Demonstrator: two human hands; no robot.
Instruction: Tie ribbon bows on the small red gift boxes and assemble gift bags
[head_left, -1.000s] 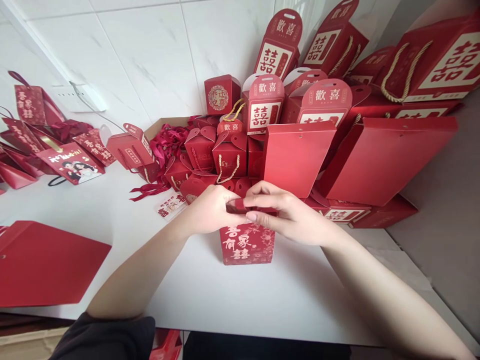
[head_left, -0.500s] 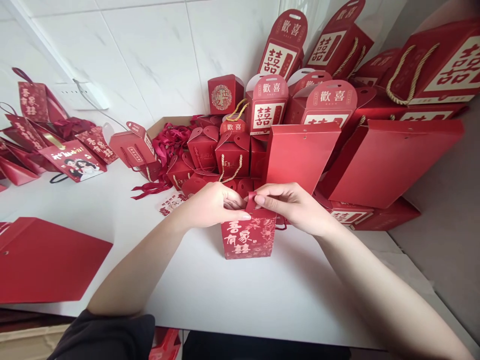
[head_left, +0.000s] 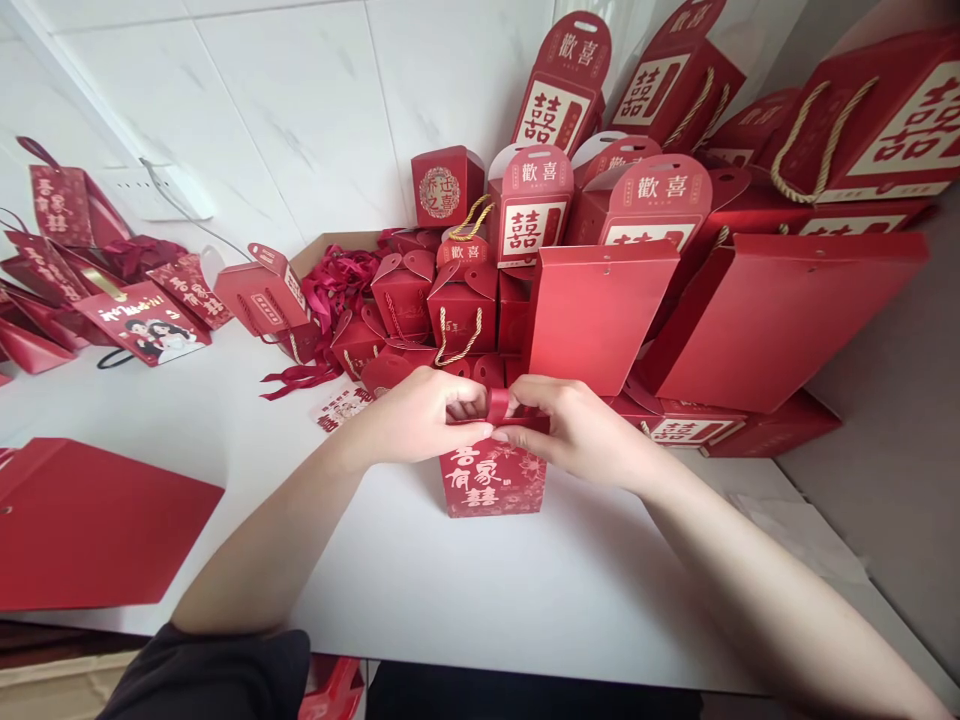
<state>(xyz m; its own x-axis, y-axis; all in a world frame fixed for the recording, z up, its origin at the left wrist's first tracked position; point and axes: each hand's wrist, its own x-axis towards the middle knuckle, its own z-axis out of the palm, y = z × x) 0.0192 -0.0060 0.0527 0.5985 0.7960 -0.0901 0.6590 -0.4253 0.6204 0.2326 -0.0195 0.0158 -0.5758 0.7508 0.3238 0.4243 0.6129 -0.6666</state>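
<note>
A small red gift box (head_left: 495,485) with pale lettering and flower print stands upright on the white table, in front of me. Its top edge is pinched from the left by my left hand (head_left: 431,415), with the thumb on the front face and the fingers curled behind. From the right, my right hand (head_left: 570,425) grips the same edge, its thumb tip close to the left one. A dark red ribbon loop (head_left: 497,404) rises between the two hands, against my right fingers. The backs of the fingers hide part of the box top.
Red boxes with rope handles (head_left: 463,310) crowd the back, and larger boxes (head_left: 540,115) are stacked at right. Two tall plain red boxes (head_left: 600,320) lean behind my right hand. A flat red bag (head_left: 105,520) lies at left. Loose ribbons (head_left: 341,280) fill a carton.
My right thumb has come down from the ribbon onto the front of the box, and the ribbon loop now stands more upright. My left hand keeps its place.
</note>
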